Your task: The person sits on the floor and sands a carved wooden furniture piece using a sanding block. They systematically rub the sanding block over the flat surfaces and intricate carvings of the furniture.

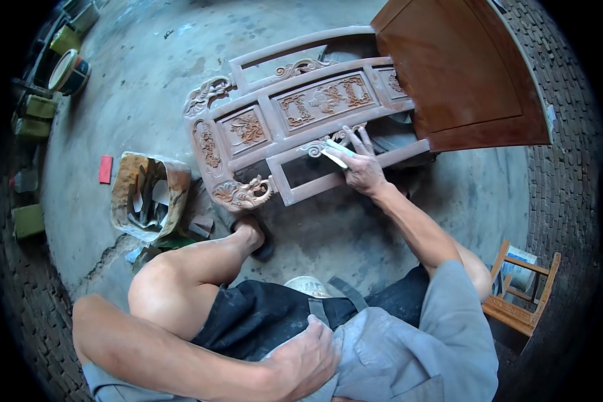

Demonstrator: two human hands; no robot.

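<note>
Wooden frame above the floor: probably stiff and heavy, its carving fragile; best gripped by plain rails. Right hand pinches a white pad; left hand curls at the lap, contents unclear.

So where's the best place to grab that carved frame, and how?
Probably hold the carved frame by its plain near rail, left of the right hand, coming from the sitter's side. The rail is straight and has an open gap behind it, so fingers could likely curl round it. The curly corner is bumpy, so it may give a worse hold.
</note>
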